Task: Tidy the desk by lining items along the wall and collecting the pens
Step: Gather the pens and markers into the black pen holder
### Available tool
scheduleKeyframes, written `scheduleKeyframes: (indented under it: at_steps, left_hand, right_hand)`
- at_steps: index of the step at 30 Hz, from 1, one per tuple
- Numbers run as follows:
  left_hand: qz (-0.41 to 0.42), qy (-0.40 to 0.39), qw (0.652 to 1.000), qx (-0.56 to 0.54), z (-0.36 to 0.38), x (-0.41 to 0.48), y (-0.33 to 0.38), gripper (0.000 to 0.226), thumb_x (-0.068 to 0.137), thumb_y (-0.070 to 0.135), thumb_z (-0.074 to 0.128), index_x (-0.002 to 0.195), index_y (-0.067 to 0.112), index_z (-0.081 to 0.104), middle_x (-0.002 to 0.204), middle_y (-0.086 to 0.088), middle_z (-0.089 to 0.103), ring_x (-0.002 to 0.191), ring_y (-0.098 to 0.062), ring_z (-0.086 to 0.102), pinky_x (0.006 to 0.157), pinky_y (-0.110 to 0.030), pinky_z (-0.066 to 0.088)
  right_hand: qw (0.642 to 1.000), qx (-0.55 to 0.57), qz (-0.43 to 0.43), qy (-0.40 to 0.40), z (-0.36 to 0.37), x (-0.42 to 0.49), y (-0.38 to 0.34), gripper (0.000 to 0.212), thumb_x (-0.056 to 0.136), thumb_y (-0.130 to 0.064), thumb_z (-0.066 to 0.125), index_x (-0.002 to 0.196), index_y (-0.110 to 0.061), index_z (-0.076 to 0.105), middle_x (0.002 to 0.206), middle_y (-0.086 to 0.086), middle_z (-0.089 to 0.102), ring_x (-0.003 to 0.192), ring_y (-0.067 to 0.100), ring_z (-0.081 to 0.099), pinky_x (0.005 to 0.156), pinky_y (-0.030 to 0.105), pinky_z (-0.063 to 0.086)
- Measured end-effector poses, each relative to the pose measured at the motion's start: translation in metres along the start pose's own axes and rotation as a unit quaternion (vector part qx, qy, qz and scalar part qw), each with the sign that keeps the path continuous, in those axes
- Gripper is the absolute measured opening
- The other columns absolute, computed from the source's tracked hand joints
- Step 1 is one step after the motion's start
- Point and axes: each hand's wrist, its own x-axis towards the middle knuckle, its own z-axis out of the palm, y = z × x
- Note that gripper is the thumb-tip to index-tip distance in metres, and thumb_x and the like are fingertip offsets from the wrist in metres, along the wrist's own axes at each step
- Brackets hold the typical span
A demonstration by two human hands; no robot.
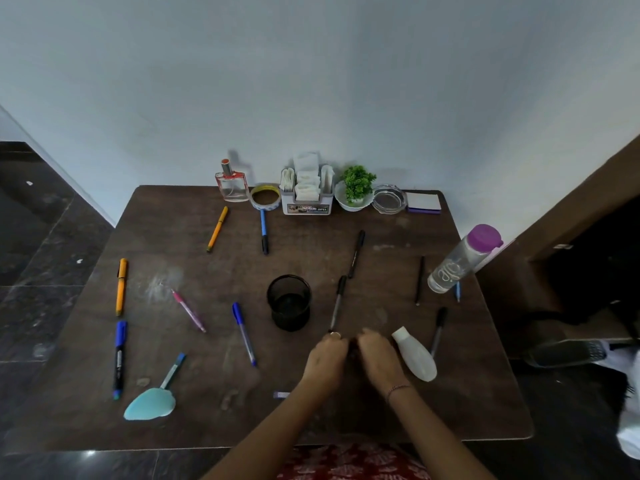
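Near edge, left hand (327, 356) and right hand (375, 355) curled knuckle to knuckle, possibly over something small and dark, can't tell what; beyond, mesh cup (289, 303) mid-desk, within reach for the scattered pens (244, 334); farthest, perfume bottle (231, 183), tape roll (265, 196) and tissue box (307, 199) lining the wall (311, 81).

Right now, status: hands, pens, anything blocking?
Left hand and right hand curled together, grip unclear. Pens scattered flat; none in black mesh cup. White bottle lying beside right hand.
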Motion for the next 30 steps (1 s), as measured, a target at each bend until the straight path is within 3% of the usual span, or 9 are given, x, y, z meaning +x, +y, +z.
scheduleKeyframes:
  at_steps: [3, 7, 10, 12, 16, 19, 23, 28, 30]
  left_hand:
    - [-0.011, -0.004, 1.000, 0.002, 0.004, 0.004, 0.002, 0.027, 0.094, 0.016, 0.051, 0.121, 0.014, 0.056, 0.125, -0.006, 0.050, 0.113, -0.023, 0.053, 0.089, -0.033, 0.045]
    - [-0.010, 0.000, 1.000, 0.030, -0.003, 0.008, 0.005, 0.025, 0.095, 0.011, 0.045, 0.116, 0.009, 0.058, 0.122, -0.009, 0.051, 0.110, -0.025, 0.054, 0.087, -0.034, 0.045]
    - [-0.002, 0.018, 0.999, 0.041, -0.005, 0.008, 0.004, 0.024, 0.095, 0.013, 0.046, 0.115, 0.009, 0.060, 0.121, -0.009, 0.051, 0.110, -0.024, 0.053, 0.087, -0.034, 0.045]
    - [-0.011, 0.061, 0.998, 0.022, -0.008, 0.008, 0.002, 0.024, 0.095, 0.014, 0.048, 0.112, 0.013, 0.064, 0.120, -0.005, 0.052, 0.111, -0.020, 0.050, 0.086, -0.030, 0.047]
    - [-0.029, 0.163, 0.986, -0.036, -0.028, 0.006, 0.004, 0.021, 0.092, 0.019, 0.053, 0.104, 0.019, 0.070, 0.111, 0.000, 0.054, 0.109, -0.015, 0.047, 0.081, -0.027, 0.049]
    - [-0.023, 0.247, 0.957, -0.148, -0.058, 0.007, 0.005, 0.022, 0.089, 0.013, 0.057, 0.107, 0.019, 0.069, 0.106, 0.003, 0.056, 0.095, -0.012, 0.056, 0.081, -0.026, 0.051]
    - [-0.036, 0.330, 0.884, -0.330, -0.103, 0.003, -0.002, 0.038, 0.080, 0.003, 0.068, 0.115, 0.017, 0.064, 0.097, 0.008, 0.063, 0.080, 0.006, 0.059, 0.074, -0.003, 0.047]
    - [-0.074, 0.344, 0.859, -0.371, -0.139, 0.000, -0.026, 0.026, 0.079, 0.009, 0.073, 0.104, 0.016, 0.070, 0.086, 0.014, 0.066, 0.079, 0.010, 0.060, 0.072, -0.001, 0.047]
    - [-0.077, 0.363, 0.857, -0.359, -0.145, -0.003, -0.037, 0.024, 0.078, 0.011, 0.074, 0.101, 0.016, 0.071, 0.087, 0.013, 0.067, 0.079, 0.008, 0.062, 0.074, -0.007, 0.051]
  right_hand:
    - [0.999, -0.022, 0.009, -0.038, -0.002, 0.004, -0.003, 0.025, 0.095, -0.013, 0.040, 0.114, -0.011, 0.057, 0.123, 0.008, 0.053, 0.112, 0.023, 0.051, 0.091, 0.031, 0.041]
    - [0.997, -0.050, -0.002, -0.066, -0.003, 0.012, -0.001, 0.021, 0.095, -0.016, 0.043, 0.109, -0.012, 0.058, 0.118, 0.008, 0.056, 0.107, 0.024, 0.054, 0.086, 0.032, 0.042]
    - [0.996, -0.016, 0.012, -0.083, -0.003, 0.014, 0.004, 0.022, 0.093, -0.018, 0.049, 0.111, -0.011, 0.059, 0.117, 0.009, 0.059, 0.108, 0.026, 0.056, 0.090, 0.034, 0.043]
    - [0.995, 0.023, 0.031, -0.088, -0.006, 0.016, 0.005, 0.024, 0.091, -0.018, 0.054, 0.112, -0.008, 0.061, 0.114, 0.010, 0.062, 0.107, 0.027, 0.058, 0.091, 0.034, 0.046]
    - [0.989, 0.131, 0.063, -0.020, -0.031, 0.021, -0.002, 0.021, 0.084, -0.019, 0.067, 0.105, -0.013, 0.068, 0.105, 0.003, 0.069, 0.093, 0.012, 0.062, 0.076, 0.017, 0.041]
    - [0.977, 0.202, 0.071, 0.015, -0.061, 0.030, -0.017, 0.027, 0.082, -0.016, 0.070, 0.109, -0.013, 0.067, 0.105, -0.001, 0.067, 0.099, 0.010, 0.061, 0.079, 0.013, 0.040]
    - [0.942, 0.330, 0.038, 0.042, -0.089, 0.047, -0.044, 0.022, 0.079, -0.018, 0.073, 0.100, -0.017, 0.071, 0.095, -0.003, 0.070, 0.089, 0.004, 0.064, 0.069, 0.008, 0.045]
    - [0.913, 0.404, -0.004, 0.062, -0.095, 0.067, -0.085, 0.021, 0.077, -0.015, 0.075, 0.098, -0.012, 0.073, 0.091, 0.003, 0.073, 0.086, 0.010, 0.068, 0.079, 0.026, 0.056]
    - [0.916, 0.393, -0.023, 0.078, -0.092, 0.073, -0.099, 0.021, 0.077, -0.013, 0.074, 0.098, -0.013, 0.073, 0.091, 0.001, 0.073, 0.084, 0.006, 0.067, 0.079, 0.022, 0.056]
